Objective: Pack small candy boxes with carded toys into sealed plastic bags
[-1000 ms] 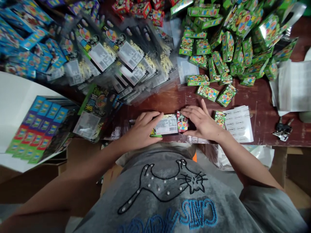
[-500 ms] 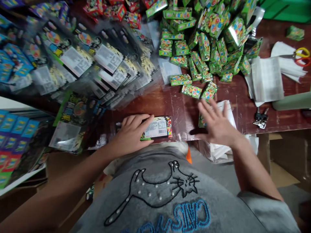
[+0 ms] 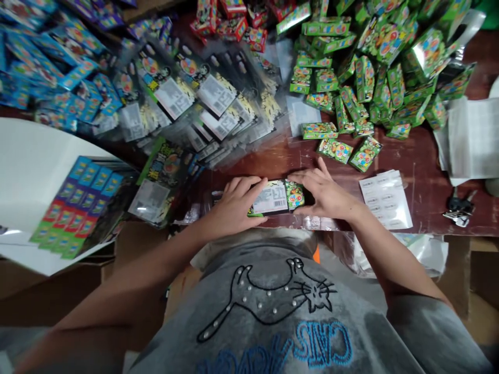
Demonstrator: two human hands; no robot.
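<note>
A clear packet with a white barcode label [image 3: 273,197] lies at the near edge of the brown table [image 3: 424,182]. My left hand [image 3: 234,205] lies over the packet's left end, fingers curled on it, pinning it down. My right hand [image 3: 327,195] is closed on a small green box [image 3: 295,195], which it holds against the packet's right end. The two hands face each other, with the label showing between them.
Loose green boxes [image 3: 362,78] are heaped at the back right, red boxes [image 3: 234,15] at the back. Filled clear packets [image 3: 202,104] fan out left of centre, beside blue boxes [image 3: 58,67]. A sticker sheet [image 3: 385,200], keys [image 3: 458,213] and white sheets [image 3: 471,137] lie right. A tray of coloured boxes [image 3: 74,208] sits left.
My right hand went out to the green box beside the sticker sheet and came back holding it at the packet's right end. My left hand stayed on the packet.
</note>
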